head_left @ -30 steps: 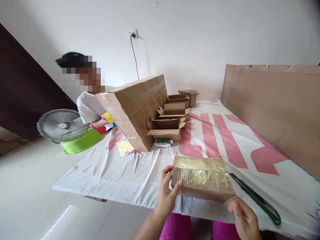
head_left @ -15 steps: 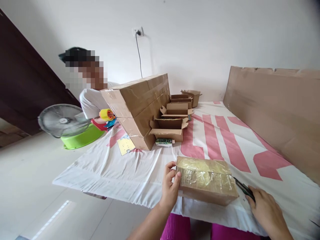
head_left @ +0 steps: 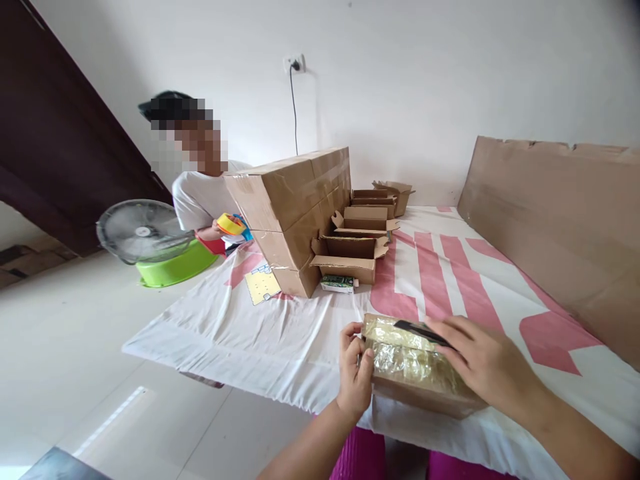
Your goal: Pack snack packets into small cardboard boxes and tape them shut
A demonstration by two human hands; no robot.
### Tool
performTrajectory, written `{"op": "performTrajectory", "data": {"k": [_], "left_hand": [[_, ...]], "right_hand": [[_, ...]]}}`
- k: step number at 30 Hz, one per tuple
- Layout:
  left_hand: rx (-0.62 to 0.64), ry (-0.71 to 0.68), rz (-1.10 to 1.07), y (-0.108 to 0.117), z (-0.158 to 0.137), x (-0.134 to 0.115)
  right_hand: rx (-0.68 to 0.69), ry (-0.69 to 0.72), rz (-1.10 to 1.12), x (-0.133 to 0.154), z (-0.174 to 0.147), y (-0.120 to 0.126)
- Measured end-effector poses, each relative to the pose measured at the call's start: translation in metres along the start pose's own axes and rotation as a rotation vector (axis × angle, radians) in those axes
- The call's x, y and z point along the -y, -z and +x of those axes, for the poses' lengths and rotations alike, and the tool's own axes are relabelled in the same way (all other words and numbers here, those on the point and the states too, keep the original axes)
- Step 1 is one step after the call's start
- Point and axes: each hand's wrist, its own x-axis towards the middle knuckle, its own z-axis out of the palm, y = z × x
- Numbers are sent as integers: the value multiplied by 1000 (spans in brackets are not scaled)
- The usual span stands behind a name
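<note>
A taped cardboard box (head_left: 415, 363) lies near the table's front edge, with shiny clear-yellow tape over its top and side. My left hand (head_left: 356, 367) grips the box's left end, thumb on the near side and fingers curled round the corner. In my right hand (head_left: 480, 357) is a slim, dark box cutter (head_left: 417, 331). The cutter lies along the top of the box, its tip pointing left over the tape seam. My right fingers are wrapped round its handle, and the palm covers the box's right end.
Stacked sealed boxes (head_left: 295, 220) stand left of several open boxes (head_left: 345, 270). A small green-and-white carton (head_left: 339, 284) sits before them. A large cardboard sheet (head_left: 550, 213) leans at right. Across the table, a person (head_left: 200, 197) holds a yellow tape dispenser (head_left: 231, 224) near a fan (head_left: 145, 231).
My right hand has brought the box cutter from beside the box's right end up and left onto its taped top. The left hand keeps its grip. The view has shifted slightly.
</note>
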Motion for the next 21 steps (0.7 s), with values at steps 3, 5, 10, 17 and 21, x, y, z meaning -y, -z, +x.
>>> {"op": "performTrajectory", "data": {"k": [3, 5, 10, 17, 21], "left_hand": [[-13, 0, 17, 2, -1, 1], [-25, 2, 27, 4, -1, 1], [-32, -22, 40, 7, -1, 2], [45, -6, 86, 3, -2, 2], [47, 3, 100, 3, 0, -1]], "right_hand": [[105, 172, -102, 19, 33, -14], [154, 231, -131, 28, 46, -23], [211, 349, -132, 34, 60, -23], [256, 409, -208, 25, 50, -1], [271, 408, -259, 12, 26, 5]]}}
